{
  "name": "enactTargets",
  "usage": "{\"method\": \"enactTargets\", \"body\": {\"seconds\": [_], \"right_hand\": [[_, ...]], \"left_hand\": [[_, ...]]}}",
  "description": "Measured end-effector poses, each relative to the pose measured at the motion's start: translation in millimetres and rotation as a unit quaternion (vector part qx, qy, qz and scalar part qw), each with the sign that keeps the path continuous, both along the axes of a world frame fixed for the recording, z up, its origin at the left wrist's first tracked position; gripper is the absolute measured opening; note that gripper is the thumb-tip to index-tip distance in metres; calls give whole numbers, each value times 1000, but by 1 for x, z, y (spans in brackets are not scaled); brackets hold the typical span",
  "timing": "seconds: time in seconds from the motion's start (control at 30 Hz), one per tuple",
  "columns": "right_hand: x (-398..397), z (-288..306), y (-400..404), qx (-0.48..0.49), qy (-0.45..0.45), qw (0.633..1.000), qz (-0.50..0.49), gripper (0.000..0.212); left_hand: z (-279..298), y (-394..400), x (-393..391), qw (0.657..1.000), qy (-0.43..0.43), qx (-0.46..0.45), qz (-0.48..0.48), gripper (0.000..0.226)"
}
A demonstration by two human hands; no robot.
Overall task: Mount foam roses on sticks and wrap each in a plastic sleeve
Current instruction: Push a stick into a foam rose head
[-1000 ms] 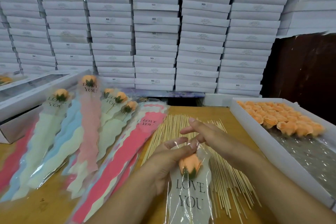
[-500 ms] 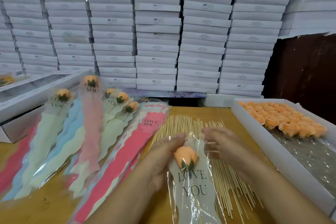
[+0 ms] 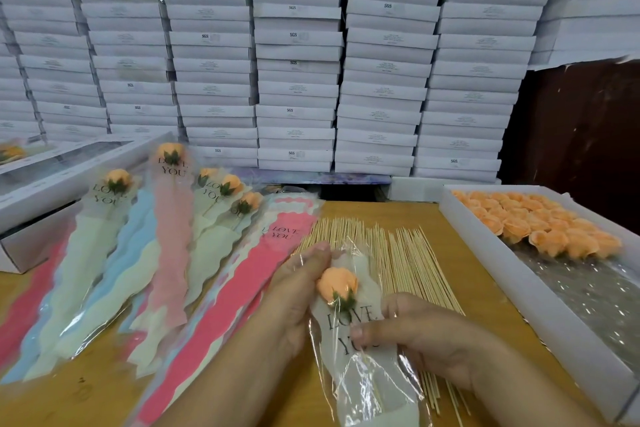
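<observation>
Wooden tabletop [image 3: 363, 215] underneath, walled in behind by stacked white boxes [image 3: 294, 55].

Nearest, at six o'clock: clear plastic sleeve [image 3: 367, 378] printed "LOVE YOU", lying lengthwise toward the viewer, with one orange foam rose [image 3: 337, 284] inside near its top end. Right hand [image 3: 426, 333] at five o'clock, thumb and curled fingers pinching the sleeve at the lettering just below the rose. Left hand [image 3: 298, 291] at seven o'clock, fingers bent round the sleeve's left edge beside the rose, thumb tip up near the open top.

Just beyond, at twelve o'clock from the hands: loose spread of bamboo sticks [image 3: 398, 253], partly under the sleeve.

Further out at ten o'clock: fan of finished wrapped roses [image 3: 166, 218] in pale green, blue and pink sleeves, overlapping a pile of empty pink sleeves [image 3: 249, 274].

At two o'clock: shallow white tray [image 3: 502, 274] holding rows of loose orange rose heads [image 3: 540, 222] at its far end.

At far nine o'clock: long white window box [image 3: 69, 177], tilted, touching the fan's tips.
</observation>
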State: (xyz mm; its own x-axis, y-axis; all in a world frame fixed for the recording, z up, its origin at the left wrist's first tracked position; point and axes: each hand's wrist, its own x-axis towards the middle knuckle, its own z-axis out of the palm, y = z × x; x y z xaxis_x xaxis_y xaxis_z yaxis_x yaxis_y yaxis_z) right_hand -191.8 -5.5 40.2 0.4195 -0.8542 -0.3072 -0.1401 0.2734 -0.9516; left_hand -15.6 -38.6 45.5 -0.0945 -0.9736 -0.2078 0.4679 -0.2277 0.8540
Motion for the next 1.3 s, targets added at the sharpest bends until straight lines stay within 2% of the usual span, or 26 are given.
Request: {"method": "enactTargets", "body": {"seconds": [0.07,0.23,0.27,0.4,0.53,0.67,0.77,1.0,1.17,1.3], "right_hand": [[1,-2,-1,-9,-8,999,-33,17],[-3,2,-10,-52,-50,988,-139,53],[-6,3,-13,-57,-65,982,-167,53],[-17,4,-22,-75,-123,959,-245,20],[-27,0,-31,-91,-117,945,-291,19],[-28,0,-33,-91,-133,942,-295,19],[-25,-1,-31,-91,-129,955,-251,20],[-14,-4,-20,-90,-92,978,-166,22],[-12,-4,-18,-100,-79,973,-190,14],[-14,-1,-21,-121,-84,958,-244,10]], "left_hand": [[1,2,0,1000,-14,-10,-19,46],[3,10,-3,992,-64,-18,-109,55],[2,12,-4,988,-76,-15,-136,53],[-2,22,-8,957,-138,-1,-256,40],[-10,24,-12,928,-194,-8,-318,30],[-10,26,-14,926,-216,-14,-308,28],[-8,26,-15,939,-206,-25,-275,21],[-5,25,-14,966,-158,-53,-199,26],[-7,26,-17,968,-151,-55,-194,28],[-9,27,-18,959,-155,-30,-235,28]]}}
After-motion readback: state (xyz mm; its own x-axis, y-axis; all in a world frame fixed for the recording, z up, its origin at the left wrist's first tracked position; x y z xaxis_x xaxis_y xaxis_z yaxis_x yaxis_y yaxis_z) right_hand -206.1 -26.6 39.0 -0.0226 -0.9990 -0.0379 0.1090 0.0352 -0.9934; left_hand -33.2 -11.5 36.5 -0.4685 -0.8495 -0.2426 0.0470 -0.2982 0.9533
